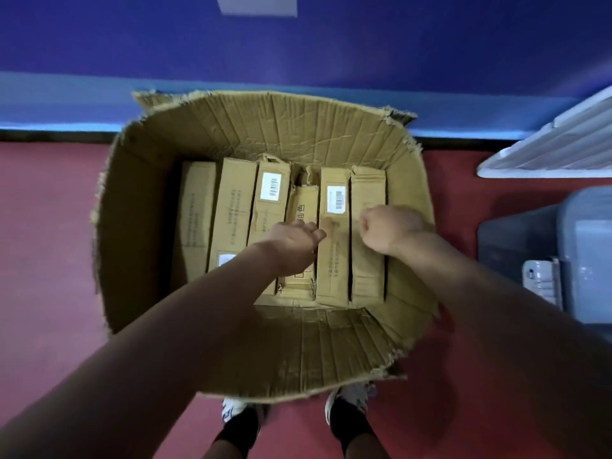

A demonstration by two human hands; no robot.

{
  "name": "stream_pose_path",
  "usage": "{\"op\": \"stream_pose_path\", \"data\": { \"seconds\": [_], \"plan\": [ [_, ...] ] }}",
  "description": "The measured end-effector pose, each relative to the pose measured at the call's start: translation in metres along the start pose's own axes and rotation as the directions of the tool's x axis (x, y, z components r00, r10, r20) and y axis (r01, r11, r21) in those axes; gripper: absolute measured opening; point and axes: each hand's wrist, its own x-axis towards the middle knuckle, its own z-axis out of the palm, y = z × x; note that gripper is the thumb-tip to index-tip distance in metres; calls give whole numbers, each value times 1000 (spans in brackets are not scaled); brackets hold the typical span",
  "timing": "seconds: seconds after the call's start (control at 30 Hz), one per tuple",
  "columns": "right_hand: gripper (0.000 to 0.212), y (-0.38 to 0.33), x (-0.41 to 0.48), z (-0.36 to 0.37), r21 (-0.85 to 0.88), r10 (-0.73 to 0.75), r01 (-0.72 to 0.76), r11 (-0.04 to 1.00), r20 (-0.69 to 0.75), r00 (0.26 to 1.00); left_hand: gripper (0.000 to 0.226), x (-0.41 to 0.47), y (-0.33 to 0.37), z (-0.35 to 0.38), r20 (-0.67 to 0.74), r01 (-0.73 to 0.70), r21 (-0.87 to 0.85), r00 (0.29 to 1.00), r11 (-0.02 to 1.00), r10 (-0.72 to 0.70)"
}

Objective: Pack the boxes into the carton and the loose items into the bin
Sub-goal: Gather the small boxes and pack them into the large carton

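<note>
Head view — both hands down in the carton [132, 226] at frame centre: left hand [293, 241] loosely open on the crumpled middle box [303, 240], right hand [390, 226] fisted, empty, over the right-hand boxes [366, 233]. Push hard and that dented box could buckle — bin [530, 236] waits at right.
</note>
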Motion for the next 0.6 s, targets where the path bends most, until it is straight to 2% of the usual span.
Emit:
{"op": "stream_pose_path", "data": {
  "seconds": [0.13,0.27,0.43,0.6],
  "plan": [
    [24,-19,-87,-32,58,-62,60,996,25,998,49,-78,1,-45,-78,-31,-24,997,999,29],
    [29,-38,-168,-68,96,0,-5,995,55,998,46,-161,3,-85,-125,1,-113,992,994,-15],
    [29,-63,-259,-119,269,22,-24,963,10,1000,36,-262,21,-127,-133,51,-162,988,985,-73],
    [31,-70,-317,-146,262,-15,14,965,2,1000,32,-321,52,-156,-164,80,-206,980,975,-115]
  ]
}}
